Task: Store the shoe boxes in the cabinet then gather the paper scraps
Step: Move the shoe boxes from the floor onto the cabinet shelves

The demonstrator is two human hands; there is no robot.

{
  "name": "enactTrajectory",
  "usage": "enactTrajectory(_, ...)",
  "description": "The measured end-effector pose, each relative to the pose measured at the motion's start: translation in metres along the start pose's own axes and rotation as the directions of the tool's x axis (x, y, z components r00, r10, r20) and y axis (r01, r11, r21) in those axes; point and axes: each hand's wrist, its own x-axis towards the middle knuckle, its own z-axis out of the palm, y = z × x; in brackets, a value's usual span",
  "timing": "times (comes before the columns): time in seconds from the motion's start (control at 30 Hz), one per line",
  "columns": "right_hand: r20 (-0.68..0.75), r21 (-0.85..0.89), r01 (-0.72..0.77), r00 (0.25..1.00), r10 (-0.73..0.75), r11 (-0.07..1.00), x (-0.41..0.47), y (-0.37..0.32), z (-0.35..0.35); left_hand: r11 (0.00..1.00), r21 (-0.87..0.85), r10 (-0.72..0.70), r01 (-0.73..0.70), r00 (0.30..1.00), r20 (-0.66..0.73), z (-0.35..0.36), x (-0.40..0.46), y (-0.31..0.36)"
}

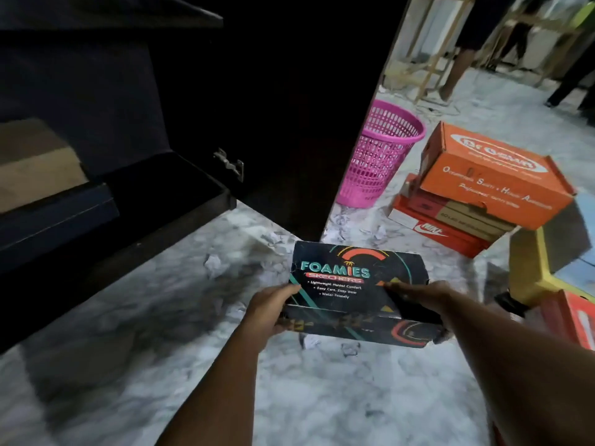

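Black Foamies shoe box (354, 284) gripped at both ends, left hand (273, 312) and right hand (418, 296) curled round it, above marble floor (161, 317). Storing step; next: onto cabinet (128, 123) shelf beside 2 stored boxes.

— What is cut off or hidden here?

— The yellow box (544, 268) and the red box (576, 320) beneath it are cropped by the right edge. The tan box (35, 165) and the navy box (54, 220) in the cabinet (193, 91) are cut by the left edge, and the cabinet's depths are lost in darkness.

— And the orange box (495, 175)?

— Its print is blurred beyond reading. Much of the Nike box (441, 233) is covered by the boxes stacked on it.
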Motion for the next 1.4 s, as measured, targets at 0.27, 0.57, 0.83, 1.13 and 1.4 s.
enactTrajectory(0.27,0.112,0.268,0.143,0.978,-0.178,0.953,-0.006,-0.036,0.071,0.976,-0.080,0.169,-0.200,0.941,-0.294,-0.066,-0.014,0.012)
enactTrajectory(0.57,0.102,0.546,0.361,0.867,-0.488,0.756,-0.057,-0.141,0.161,0.907,0.139,0.400,-0.397,0.713,-0.576,-0.166,-0.060,0.058)
enactTrajectory(0.83,0.088,0.703,0.445,0.719,-0.689,0.555,-0.119,-0.252,0.192,0.846,0.089,0.379,-0.526,0.474,-0.794,-0.225,-0.078,0.126)
enactTrajectory(1.13,0.104,0.576,0.654,0.537,-0.837,0.491,-0.195,-0.364,0.244,0.735,0.021,0.215,-0.678,0.202,-0.955,-0.312,-0.107,0.184)
enactTrajectory(1.4,0.356,0.625,0.617,0.319,-0.879,0.477,-0.234,-0.407,0.297,0.659,-0.035,0.086,-0.751,0.122,-0.989,-0.351,-0.104,0.204)
